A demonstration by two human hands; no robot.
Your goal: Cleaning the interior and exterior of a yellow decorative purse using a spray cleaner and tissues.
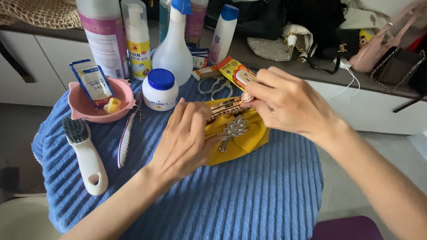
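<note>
Head view: left hand (184, 140) pins the yellow cloth (242, 140) flat on the surface (249, 195), fingers closed on it, so the right hand (284, 104) can pinch a gold clip (227, 106) against it.

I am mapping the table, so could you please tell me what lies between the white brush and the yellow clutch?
In the head view, a slim pink-handled foot file lies between the white brush and the yellow clutch.

- A home, likely a bedroom or dressing corner.
- Handbags (382, 49) crowd a low white cabinet (382, 111) along the wall.
- Lotion bottles (138, 38), a cream jar (160, 89) and a spray bottle (175, 44) stand at the far edge of a blue ribbed cloth (249, 191).
</note>
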